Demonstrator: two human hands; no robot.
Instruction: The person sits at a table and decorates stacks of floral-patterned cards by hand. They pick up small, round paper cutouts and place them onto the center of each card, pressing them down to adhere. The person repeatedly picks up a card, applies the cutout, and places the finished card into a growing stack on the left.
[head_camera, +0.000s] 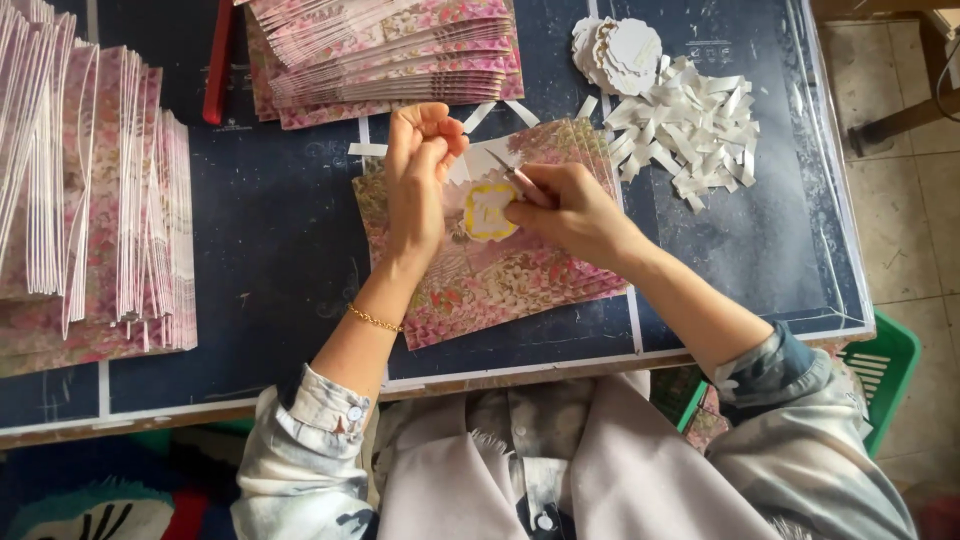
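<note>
A small stack of pink floral cards (500, 275) lies on the dark table in front of me. On the top card sits a yellow-edged scalloped label (489, 211). My right hand (565, 212) grips a thin pointed tool (517, 179) whose tip points up-left just above the label. My left hand (418, 170) is bunched with fingertips pinched together by the card's upper left corner, beside a white paper strip; what it pinches is hidden.
Tall fanned stacks of floral cards (95, 190) stand at the left and another stack (390, 55) at the back. A heap of white paper strips (685, 125) and scalloped white labels (620, 50) lie at the back right. A green basket (880, 365) sits beyond the table's right edge.
</note>
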